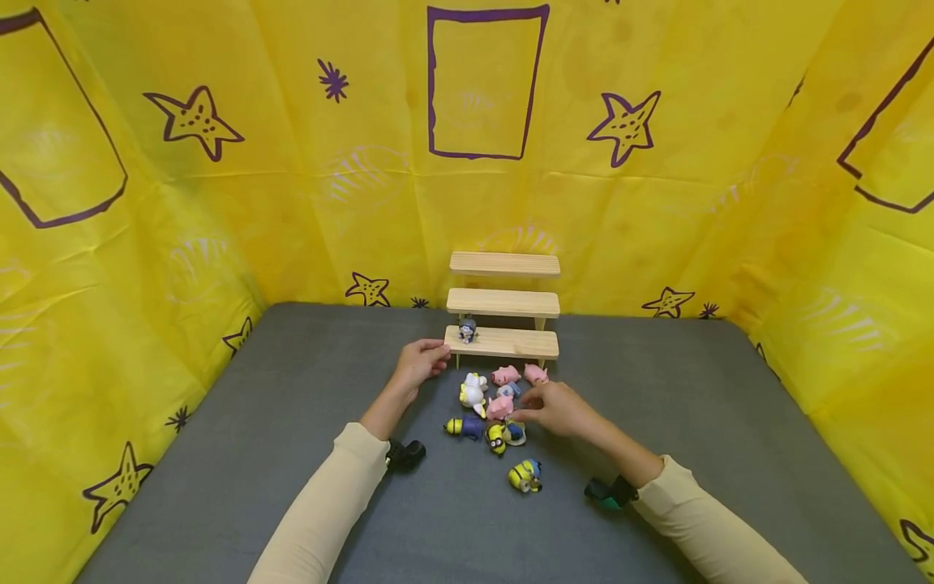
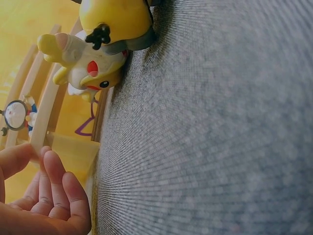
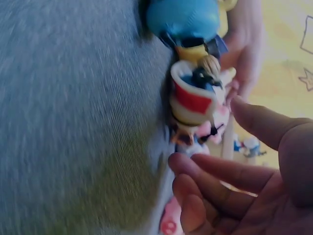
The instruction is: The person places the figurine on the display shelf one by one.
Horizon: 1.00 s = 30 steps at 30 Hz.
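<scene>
Head view: a person's left hand (image 1: pixel 422 362) pinches the left end of the bottom shelf on a three-tier wooden stand (image 1: pixel 503 302), seemingly to steady it, beside a small blue-and-white figure (image 1: pixel 468 329) standing upright there. In front, the right hand (image 1: pixel 563 410), thumb and fingertips apart and gripping nothing visible, is beside loosely clustered toy figures (image 1: pixel 500 407), probably grouped for easy reach.

Yellow patterned backdrop (image 1: pixel 467 203) behind grey tabletop (image 1: pixel 438 519)
</scene>
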{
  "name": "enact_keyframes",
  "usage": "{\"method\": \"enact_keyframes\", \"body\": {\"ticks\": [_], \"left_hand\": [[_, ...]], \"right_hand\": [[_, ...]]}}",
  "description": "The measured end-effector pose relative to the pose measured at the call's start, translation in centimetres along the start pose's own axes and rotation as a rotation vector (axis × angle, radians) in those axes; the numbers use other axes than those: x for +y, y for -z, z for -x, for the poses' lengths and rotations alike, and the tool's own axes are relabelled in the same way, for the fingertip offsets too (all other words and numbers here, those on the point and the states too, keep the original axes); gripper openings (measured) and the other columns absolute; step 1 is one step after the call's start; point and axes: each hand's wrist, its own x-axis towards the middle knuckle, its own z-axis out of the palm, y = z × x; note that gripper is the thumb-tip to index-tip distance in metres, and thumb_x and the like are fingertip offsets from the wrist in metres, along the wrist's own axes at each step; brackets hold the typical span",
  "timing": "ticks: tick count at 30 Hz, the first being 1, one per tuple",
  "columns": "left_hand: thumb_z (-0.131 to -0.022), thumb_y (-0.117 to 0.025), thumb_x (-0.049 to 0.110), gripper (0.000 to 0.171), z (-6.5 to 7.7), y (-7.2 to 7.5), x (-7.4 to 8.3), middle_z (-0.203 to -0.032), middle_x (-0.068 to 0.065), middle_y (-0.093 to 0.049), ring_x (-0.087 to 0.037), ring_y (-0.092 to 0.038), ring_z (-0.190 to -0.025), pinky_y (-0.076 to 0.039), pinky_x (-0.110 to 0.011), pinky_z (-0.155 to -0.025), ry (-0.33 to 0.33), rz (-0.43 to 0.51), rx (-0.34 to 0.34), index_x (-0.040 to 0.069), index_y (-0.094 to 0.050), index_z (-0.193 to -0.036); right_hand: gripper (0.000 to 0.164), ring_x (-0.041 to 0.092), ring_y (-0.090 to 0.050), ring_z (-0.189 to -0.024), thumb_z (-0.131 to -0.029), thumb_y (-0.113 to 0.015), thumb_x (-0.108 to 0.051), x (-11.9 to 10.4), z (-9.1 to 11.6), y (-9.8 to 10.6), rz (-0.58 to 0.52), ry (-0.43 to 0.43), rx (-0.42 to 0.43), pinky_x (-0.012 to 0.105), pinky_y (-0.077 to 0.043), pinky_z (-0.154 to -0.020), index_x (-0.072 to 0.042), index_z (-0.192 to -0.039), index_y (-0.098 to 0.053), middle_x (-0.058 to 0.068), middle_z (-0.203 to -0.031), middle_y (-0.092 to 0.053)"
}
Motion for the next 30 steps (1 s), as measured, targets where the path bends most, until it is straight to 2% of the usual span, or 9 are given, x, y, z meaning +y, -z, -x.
{"method": "enact_keyframes", "body": {"ticks": [6,11,16,22,30], "left_hand": [[-0.096,-0.062,0.019,0.031,0.09,-0.06,0.07,-0.1,-0.011,-0.071,-0.015,-0.064,-0.08,-0.053,-0.027,-0.072,0.003,-0.003,0.0,0.001,-0.064,-0.121],[-0.096,-0.063,0.019,0.031,0.1,-0.09,0.1,-0.101,-0.012,-0.071,-0.016,-0.064,-0.08,-0.053,-0.027,-0.072,0.002,-0.003,0.003,0.001,-0.063,-0.121],[-0.096,-0.063,0.019,0.032,0.12,-0.04,0.09,-0.101,-0.011,-0.071,-0.016,-0.064,-0.08,-0.053,-0.027,-0.072,0.006,-0.007,0.007,0.001,-0.063,-0.122],[-0.096,-0.062,0.02,0.031,0.13,-0.08,-0.05,-0.102,-0.011,-0.071,-0.014,-0.063,-0.078,-0.053,-0.026,-0.072,0.009,-0.019,0.01,0.002,-0.064,-0.122],[-0.096,-0.062,0.019,0.031,0.11,-0.04,-0.1,-0.1,-0.01,-0.071,-0.013,-0.063,-0.076,-0.052,-0.027,-0.071,-0.004,-0.011,0.01,0.002,-0.064,-0.122]], "right_hand": [[0.024,0.008,-0.046,-0.059,-0.083,-0.075,-0.037,-0.23,-0.4,-0.86,-0.01,-0.059,-0.004,0.023,-0.038,-0.056,-0.013,-0.079,-0.076,-0.008,-0.065,-0.062],[0.023,0.007,-0.044,-0.057,-0.081,-0.077,-0.032,-0.26,-0.47,-0.73,-0.049,-0.082,-0.042,0.023,-0.037,-0.053,-0.011,-0.071,-0.074,-0.008,-0.059,-0.057],[0.021,0.008,-0.047,-0.059,-0.078,-0.078,-0.027,-0.35,-0.44,-0.44,-0.091,-0.098,-0.084,0.023,-0.038,-0.054,-0.007,-0.074,-0.074,-0.005,-0.062,-0.062],[0.02,0.009,-0.05,-0.061,-0.076,-0.08,-0.027,-0.66,-0.15,-0.41,-0.111,-0.106,-0.126,0.024,-0.041,-0.055,-0.008,-0.076,-0.073,-0.005,-0.065,-0.063],[0.022,0.009,-0.051,-0.062,-0.073,-0.082,-0.022,-0.6,0.33,-0.1,-0.178,-0.082,-0.114,0.024,-0.041,-0.057,-0.006,-0.082,-0.071,-0.003,-0.067,-0.063]]}}
